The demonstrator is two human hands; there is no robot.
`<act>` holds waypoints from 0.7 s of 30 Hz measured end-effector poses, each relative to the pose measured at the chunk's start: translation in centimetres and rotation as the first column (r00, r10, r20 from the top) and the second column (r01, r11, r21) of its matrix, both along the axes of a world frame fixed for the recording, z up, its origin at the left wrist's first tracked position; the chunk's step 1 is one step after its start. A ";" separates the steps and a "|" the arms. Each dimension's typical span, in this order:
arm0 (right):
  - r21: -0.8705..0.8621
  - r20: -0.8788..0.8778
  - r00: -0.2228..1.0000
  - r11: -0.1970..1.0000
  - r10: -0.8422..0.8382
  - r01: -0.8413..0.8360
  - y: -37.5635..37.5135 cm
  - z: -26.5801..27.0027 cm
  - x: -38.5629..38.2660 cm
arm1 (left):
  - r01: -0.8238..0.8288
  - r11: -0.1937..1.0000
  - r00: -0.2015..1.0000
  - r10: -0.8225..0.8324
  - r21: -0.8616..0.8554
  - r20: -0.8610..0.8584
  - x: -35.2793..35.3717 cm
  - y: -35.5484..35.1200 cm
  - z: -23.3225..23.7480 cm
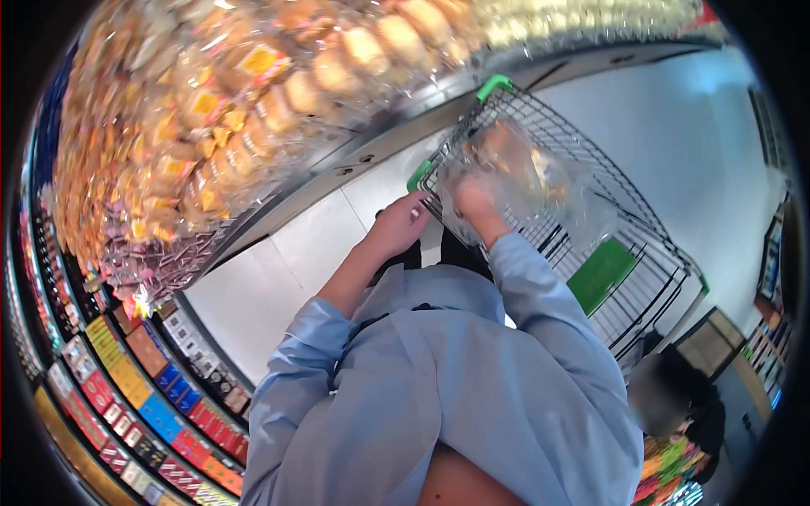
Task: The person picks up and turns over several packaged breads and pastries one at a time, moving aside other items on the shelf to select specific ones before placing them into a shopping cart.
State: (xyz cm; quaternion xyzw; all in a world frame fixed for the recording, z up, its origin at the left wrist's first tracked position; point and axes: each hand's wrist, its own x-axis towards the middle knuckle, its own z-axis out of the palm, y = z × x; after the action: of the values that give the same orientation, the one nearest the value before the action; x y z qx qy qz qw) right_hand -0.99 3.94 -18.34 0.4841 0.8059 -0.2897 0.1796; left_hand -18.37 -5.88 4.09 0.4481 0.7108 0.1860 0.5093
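My left hand (398, 224) rests on the near rim of a wire shopping cart (540, 135), just below its green corner cap (418, 175), with the fingers curled at the wire. My right hand (472, 199) is inside the cart's basket and grips a clear plastic bag of golden baked goods (523, 169). The bag lies against the cart's wire wall. Both arms wear a light blue shirt, and the left sleeve is pushed up to the elbow.
Shelves of packaged bread and buns (219, 110) run along the upper left. Racks of small coloured packets (143, 396) stand at the lower left. The floor (692, 126) is white. A green flap (601, 274) sits in the cart. Another person (671, 396) stands at the lower right.
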 end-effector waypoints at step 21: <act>-0.199 -0.034 0.996 0.977 -0.081 0.072 2.9 -8.0 0.3 | -0.420 0.906 0.904 0.423 -0.061 0.058 -13.9 -18.9 0.7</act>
State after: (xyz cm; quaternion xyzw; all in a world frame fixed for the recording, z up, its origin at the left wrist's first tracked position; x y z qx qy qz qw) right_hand -0.71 6.83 -26.31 0.4884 0.7576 -0.3849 0.1986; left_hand -32.28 -24.75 4.82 0.2652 0.7768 0.2903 0.4919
